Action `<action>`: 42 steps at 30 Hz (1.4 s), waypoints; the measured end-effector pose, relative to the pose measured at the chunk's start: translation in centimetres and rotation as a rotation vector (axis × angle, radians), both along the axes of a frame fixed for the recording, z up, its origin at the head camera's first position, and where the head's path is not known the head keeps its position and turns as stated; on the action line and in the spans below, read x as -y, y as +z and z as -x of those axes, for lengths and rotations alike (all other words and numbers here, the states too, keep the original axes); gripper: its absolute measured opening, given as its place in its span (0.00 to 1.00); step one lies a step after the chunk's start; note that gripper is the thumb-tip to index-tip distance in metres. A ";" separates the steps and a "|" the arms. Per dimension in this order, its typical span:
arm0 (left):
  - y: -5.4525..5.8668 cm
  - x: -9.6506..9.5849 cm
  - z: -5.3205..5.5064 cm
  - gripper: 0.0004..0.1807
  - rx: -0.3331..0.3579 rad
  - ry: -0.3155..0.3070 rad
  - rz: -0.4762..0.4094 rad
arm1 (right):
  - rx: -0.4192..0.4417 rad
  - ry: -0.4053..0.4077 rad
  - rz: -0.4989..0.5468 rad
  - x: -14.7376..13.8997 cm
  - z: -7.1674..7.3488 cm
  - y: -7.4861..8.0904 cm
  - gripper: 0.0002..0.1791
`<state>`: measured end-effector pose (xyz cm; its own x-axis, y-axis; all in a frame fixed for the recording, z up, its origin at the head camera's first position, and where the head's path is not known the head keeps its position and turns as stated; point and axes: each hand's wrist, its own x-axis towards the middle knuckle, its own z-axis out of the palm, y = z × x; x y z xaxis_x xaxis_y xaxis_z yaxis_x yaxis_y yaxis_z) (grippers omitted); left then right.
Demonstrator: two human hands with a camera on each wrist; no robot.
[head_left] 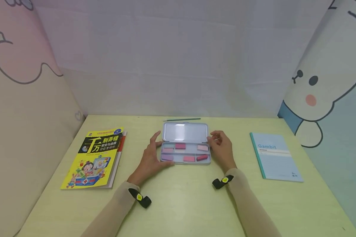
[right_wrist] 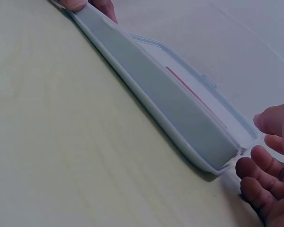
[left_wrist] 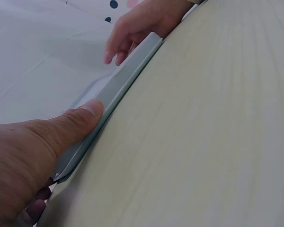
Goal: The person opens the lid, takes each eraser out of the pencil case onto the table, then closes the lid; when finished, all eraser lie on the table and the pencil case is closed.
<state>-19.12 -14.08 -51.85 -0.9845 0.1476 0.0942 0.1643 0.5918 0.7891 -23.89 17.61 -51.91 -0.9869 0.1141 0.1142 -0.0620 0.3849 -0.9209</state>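
A pale blue-grey hinged case [head_left: 191,149] lies on the table with its lid [head_left: 185,132] folded back, away from me. Several small pink and purple blocks sit in its compartments, among them a dark pink block [head_left: 180,146] and a purple block [head_left: 167,157]. My left hand [head_left: 148,163] grips the case's left end. Its thumb [left_wrist: 80,120] presses the front wall while the other fingers are round the left side, partly hidden. At the right end, my right hand [head_left: 222,148] has loosely bent fingers [right_wrist: 258,182] beside the corner and holds nothing.
Behind the case lies a thin green stick like a paintbrush [head_left: 182,119]. A yellow illustrated book [head_left: 89,164] rests on another book at the left. On the right is a light blue notebook [head_left: 279,161]. White sheeting [head_left: 178,65] rises at the table's back edge.
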 end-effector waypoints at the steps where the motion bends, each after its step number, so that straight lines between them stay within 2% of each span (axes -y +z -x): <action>1: 0.0 0.0 0.0 0.74 -0.001 -0.002 0.002 | -0.001 0.000 -0.007 0.0 -0.2 0.1 0.15; 6: 0.1 -0.1 -0.1 0.74 0.002 -0.004 0.004 | 0.015 0.014 -0.053 0.0 -1.1 0.1 0.12; 10: 0.0 -0.1 0.0 0.74 0.014 0.001 0.003 | 0.028 0.038 -0.040 0.1 -1.5 0.0 0.09; 18: 0.0 0.0 -0.1 0.74 0.019 0.007 0.008 | 0.001 0.042 -0.051 0.3 -1.4 -0.3 0.17; 31: 0.3 -0.1 -0.1 0.73 0.016 0.012 0.023 | -0.041 0.116 -0.099 0.1 -1.3 -0.5 0.15; 42: 0.3 -0.2 -0.1 0.73 0.023 0.014 0.027 | 0.001 0.129 -0.095 0.2 -1.5 -0.4 0.15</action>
